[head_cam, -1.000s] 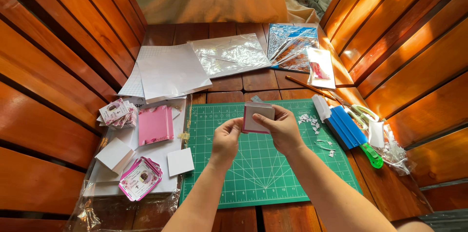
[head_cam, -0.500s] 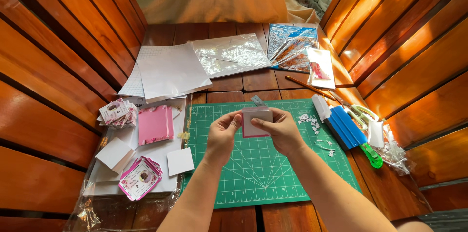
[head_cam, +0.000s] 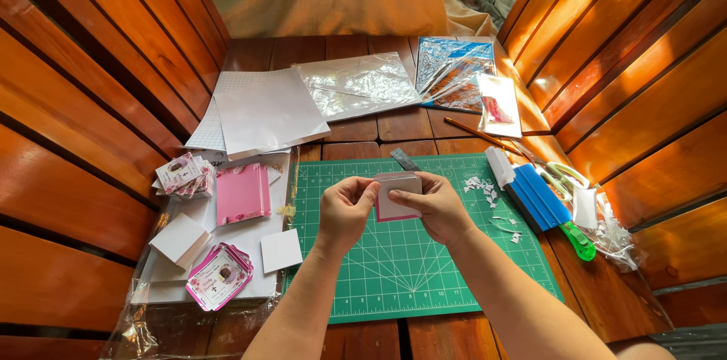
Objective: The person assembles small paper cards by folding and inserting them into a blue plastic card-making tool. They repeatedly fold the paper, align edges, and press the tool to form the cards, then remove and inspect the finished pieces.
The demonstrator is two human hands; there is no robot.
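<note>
Both of my hands hold a small white card with a pink edge [head_cam: 398,197] upright above the green cutting mat [head_cam: 409,269]. My left hand [head_cam: 344,212] pinches its left edge between thumb and fingers. My right hand [head_cam: 439,208] grips its right side and lower corner. The card's pale face is turned toward me. A grey metal ruler end [head_cam: 405,161] shows just behind the card on the mat.
Left of the mat lie a pink card stack [head_cam: 241,193], small white squares [head_cam: 281,250], printed pink cards [head_cam: 219,277] and white sheets [head_cam: 265,110]. To the right sit a blue box [head_cam: 539,197], scissors [head_cam: 564,174], paper scraps [head_cam: 485,187] and a pencil [head_cam: 477,133]. Slatted wooden walls enclose both sides.
The card has come slightly lower and nearer to me. My left hand has shifted its pinch up along the card's left edge.
</note>
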